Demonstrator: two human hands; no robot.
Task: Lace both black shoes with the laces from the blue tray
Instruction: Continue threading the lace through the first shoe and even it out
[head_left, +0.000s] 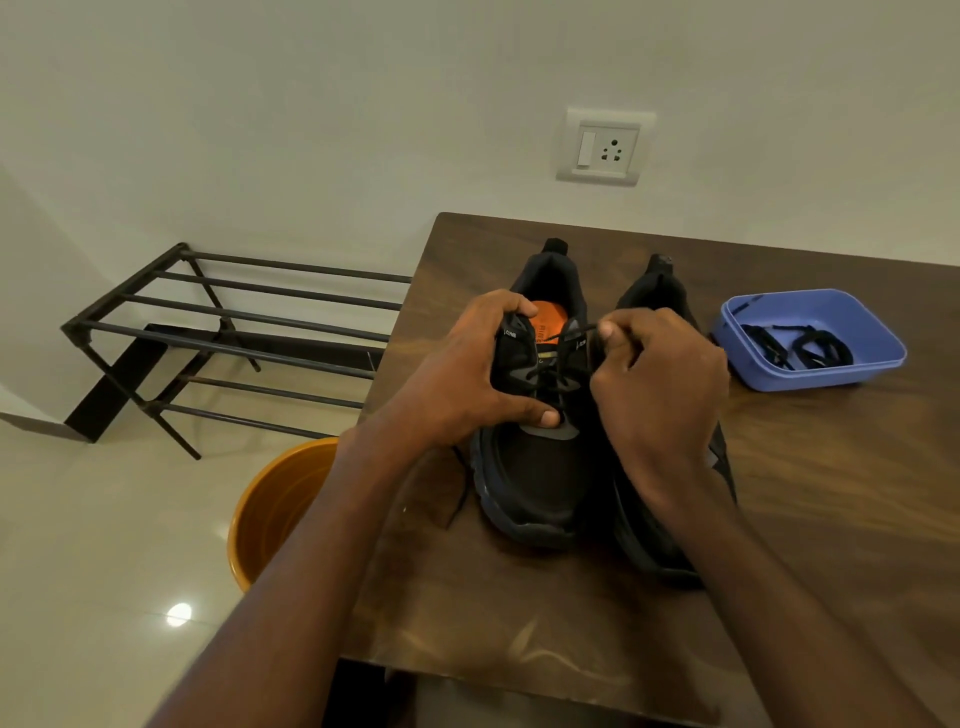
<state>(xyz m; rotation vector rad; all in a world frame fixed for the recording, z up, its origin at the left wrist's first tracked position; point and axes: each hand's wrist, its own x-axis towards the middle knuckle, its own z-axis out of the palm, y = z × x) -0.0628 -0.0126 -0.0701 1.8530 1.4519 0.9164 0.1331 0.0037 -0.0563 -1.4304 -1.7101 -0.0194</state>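
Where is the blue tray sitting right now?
In the head view, the blue tray sits on the wooden table at the right, just beyond the right shoe, with a black lace coiled inside.

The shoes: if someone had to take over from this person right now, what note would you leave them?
Left hand grips the left shoe at its tongue. Right hand pinches the lace near the top eyelets. This shoe is partly laced. The right shoe beside it looks unlaced, though mostly hidden. The second lace lies in the blue tray. Left: finish this shoe, then lace the other.
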